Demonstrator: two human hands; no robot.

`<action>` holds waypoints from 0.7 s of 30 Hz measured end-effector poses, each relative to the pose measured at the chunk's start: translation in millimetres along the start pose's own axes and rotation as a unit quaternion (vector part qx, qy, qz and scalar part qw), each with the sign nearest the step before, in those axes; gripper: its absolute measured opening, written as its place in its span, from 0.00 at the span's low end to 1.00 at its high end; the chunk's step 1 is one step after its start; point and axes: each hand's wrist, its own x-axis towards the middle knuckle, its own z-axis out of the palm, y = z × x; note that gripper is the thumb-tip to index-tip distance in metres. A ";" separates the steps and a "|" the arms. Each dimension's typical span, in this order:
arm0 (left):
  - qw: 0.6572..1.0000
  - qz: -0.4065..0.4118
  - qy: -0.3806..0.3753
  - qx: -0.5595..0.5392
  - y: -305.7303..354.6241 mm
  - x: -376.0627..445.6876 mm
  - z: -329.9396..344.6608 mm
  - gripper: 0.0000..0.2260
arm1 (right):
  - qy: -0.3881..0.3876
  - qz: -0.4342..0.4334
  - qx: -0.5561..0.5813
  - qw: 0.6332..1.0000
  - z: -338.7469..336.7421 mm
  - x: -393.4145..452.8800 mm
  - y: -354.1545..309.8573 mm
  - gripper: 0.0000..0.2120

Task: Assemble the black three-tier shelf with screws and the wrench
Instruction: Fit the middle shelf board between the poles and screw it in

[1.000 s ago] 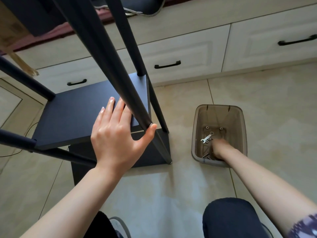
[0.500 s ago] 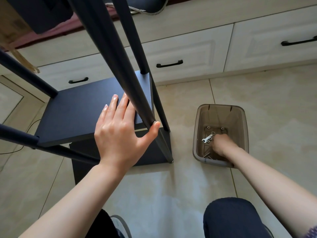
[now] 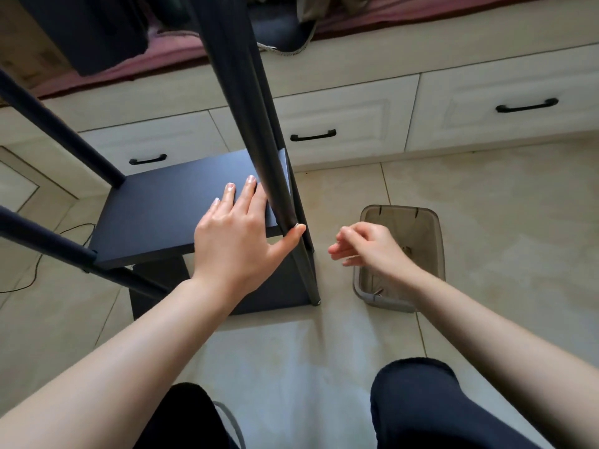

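Observation:
The black shelf frame stands on the tiled floor, its middle board [image 3: 168, 209] level and a lower board [image 3: 275, 290] beneath it. My left hand [image 3: 233, 241] lies flat on the middle board's right end, thumb pressed against the near right pole [image 3: 246, 108]. Above the left rim of the translucent grey bin [image 3: 434, 241] hovers my right hand [image 3: 369, 247], thumb and forefinger drawn together. What sits between them is hidden. A small metal piece [image 3: 377, 291] shows in the bin's near corner. The wrench is out of sight.
White drawers with black handles [image 3: 312, 137] run along the back, close behind the shelf. A thin black cable [image 3: 32, 273] lies on the floor at the left. My knees [image 3: 418, 406] are at the bottom edge. Two more poles cross the left side.
My right hand has come up out of the bin and moved left toward the shelf's pole. My left hand has stayed on the middle board.

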 end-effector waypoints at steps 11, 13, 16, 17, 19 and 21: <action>0.995 0.007 -0.051 0.080 2.5 11.0 -24.3 0.33 | -0.024 0.039 -0.032 0.998 76.1 8.0 -16.1 0.20; 0.995 0.018 -0.049 0.083 -3.1 18.2 -26.2 0.31 | -0.025 0.019 -0.028 0.999 81.0 11.3 -20.3 0.19; 0.995 0.036 -0.041 0.081 -13.3 22.4 -30.1 0.30 | -0.019 -0.001 -0.031 0.999 89.9 13.4 -22.9 0.18; 0.996 0.038 -0.034 0.076 -18.0 22.2 -31.9 0.30 | -0.018 -0.004 -0.033 0.999 93.6 13.6 -24.3 0.18; 0.998 0.032 -0.015 0.054 -29.1 22.5 -36.9 0.30 | -0.025 -0.015 -0.013 1.000 99.7 15.6 -31.2 0.18; 1.000 0.017 0.007 0.021 -40.6 23.2 -44.6 0.28 | -0.033 -0.040 0.015 0.999 104.4 18.9 -43.6 0.16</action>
